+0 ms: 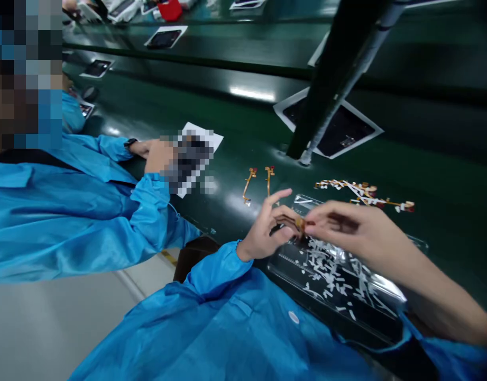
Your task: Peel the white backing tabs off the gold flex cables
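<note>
My left hand [267,227] and my right hand [346,225] meet above a clear plastic tray [389,312] at the near edge of the green belt. Between their fingertips they pinch a small orange flex cable [299,223]; the left index finger sticks up. White peeled strips [330,270] litter the tray under my hands. Two single orange flex cables [249,185] lie on the belt just left of my hands. A heap of several more flex cables [362,193] lies behind my right hand.
A co-worker in a blue coat [69,206] stands at my left, a hand on a blurred item on white paper [203,138]. A dark pole [330,79] rises from the belt. Dark panels on white sheets [342,129] lie further along the belt.
</note>
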The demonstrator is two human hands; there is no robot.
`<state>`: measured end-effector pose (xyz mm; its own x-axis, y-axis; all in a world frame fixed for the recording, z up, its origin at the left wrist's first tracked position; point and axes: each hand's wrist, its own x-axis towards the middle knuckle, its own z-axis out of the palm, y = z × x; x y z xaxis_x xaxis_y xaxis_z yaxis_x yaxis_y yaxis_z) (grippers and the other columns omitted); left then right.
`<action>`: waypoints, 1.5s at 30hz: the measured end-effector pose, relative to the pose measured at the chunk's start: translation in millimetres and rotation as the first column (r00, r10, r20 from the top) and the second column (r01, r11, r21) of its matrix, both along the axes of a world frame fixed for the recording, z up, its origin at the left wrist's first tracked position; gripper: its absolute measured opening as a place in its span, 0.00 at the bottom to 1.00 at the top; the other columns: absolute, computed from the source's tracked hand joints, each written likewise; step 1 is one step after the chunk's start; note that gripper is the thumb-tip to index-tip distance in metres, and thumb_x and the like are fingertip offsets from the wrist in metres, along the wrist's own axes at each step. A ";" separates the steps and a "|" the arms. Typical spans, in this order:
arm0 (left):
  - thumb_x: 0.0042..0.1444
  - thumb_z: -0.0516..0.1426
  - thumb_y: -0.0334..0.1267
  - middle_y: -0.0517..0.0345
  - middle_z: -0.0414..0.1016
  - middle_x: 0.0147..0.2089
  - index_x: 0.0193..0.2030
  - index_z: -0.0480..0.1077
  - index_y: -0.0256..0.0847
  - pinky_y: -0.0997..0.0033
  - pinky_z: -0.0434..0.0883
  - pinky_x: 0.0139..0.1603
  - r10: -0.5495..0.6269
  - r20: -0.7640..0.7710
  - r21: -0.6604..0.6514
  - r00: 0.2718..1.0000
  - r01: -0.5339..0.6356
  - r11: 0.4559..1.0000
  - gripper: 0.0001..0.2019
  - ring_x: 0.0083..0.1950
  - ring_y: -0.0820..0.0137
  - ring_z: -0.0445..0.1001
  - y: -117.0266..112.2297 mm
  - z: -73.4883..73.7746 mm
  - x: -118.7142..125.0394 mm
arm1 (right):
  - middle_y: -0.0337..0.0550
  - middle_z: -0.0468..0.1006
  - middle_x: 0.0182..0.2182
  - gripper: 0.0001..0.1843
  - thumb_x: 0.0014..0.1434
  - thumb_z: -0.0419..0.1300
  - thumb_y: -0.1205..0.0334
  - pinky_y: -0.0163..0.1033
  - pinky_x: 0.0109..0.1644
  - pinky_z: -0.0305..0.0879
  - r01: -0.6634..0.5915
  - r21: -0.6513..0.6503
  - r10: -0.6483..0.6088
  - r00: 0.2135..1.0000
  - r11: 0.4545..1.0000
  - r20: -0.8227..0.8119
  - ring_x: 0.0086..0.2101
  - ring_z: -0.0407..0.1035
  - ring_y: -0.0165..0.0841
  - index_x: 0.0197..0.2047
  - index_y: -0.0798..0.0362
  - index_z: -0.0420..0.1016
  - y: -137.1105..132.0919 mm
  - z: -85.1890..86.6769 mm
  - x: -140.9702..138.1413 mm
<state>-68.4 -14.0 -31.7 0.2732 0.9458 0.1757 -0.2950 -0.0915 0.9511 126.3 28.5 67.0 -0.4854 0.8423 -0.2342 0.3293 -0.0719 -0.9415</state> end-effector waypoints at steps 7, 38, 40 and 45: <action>0.61 0.60 0.60 0.44 0.85 0.41 0.72 0.58 0.30 0.60 0.78 0.50 0.226 0.289 -0.615 0.930 0.000 0.789 0.42 0.44 0.57 0.85 -22.3 -31.7 -83.3 | 0.42 0.83 0.28 0.13 0.53 0.72 0.53 0.37 0.35 0.74 -0.112 -0.067 0.108 0.992 0.991 -0.064 0.29 0.76 0.32 0.36 0.52 0.80 103.8 -50.6 -127.1; 0.69 0.58 0.45 0.55 0.81 0.31 0.43 0.81 0.36 0.71 0.74 0.41 -0.197 -0.497 -0.320 0.845 0.032 0.947 0.15 0.34 0.70 0.79 12.3 -3.4 -65.3 | 0.49 0.77 0.42 0.24 0.65 0.60 0.40 0.41 0.32 0.61 0.003 0.475 -0.331 0.722 0.880 0.608 0.29 0.68 0.32 0.39 0.53 0.83 51.7 -126.4 126.4; 0.68 0.58 0.47 0.55 0.81 0.31 0.43 0.80 0.35 0.71 0.74 0.40 -0.198 -0.503 -0.332 0.841 0.024 0.943 0.16 0.33 0.70 0.79 15.4 -4.0 -61.0 | 0.49 0.79 0.42 0.22 0.67 0.59 0.43 0.41 0.36 0.64 0.014 0.478 -0.324 0.752 0.878 0.574 0.32 0.71 0.33 0.38 0.52 0.83 50.3 -121.4 132.8; 0.69 0.58 0.44 0.56 0.81 0.30 0.43 0.81 0.36 0.72 0.75 0.39 -0.197 -0.490 -0.265 0.849 0.070 0.962 0.14 0.32 0.71 0.79 25.8 -0.5 -38.5 | 0.49 0.84 0.40 0.21 0.69 0.58 0.45 0.41 0.42 0.68 0.132 0.556 -0.455 0.739 0.821 0.496 0.38 0.77 0.36 0.42 0.51 0.85 20.8 -75.5 155.3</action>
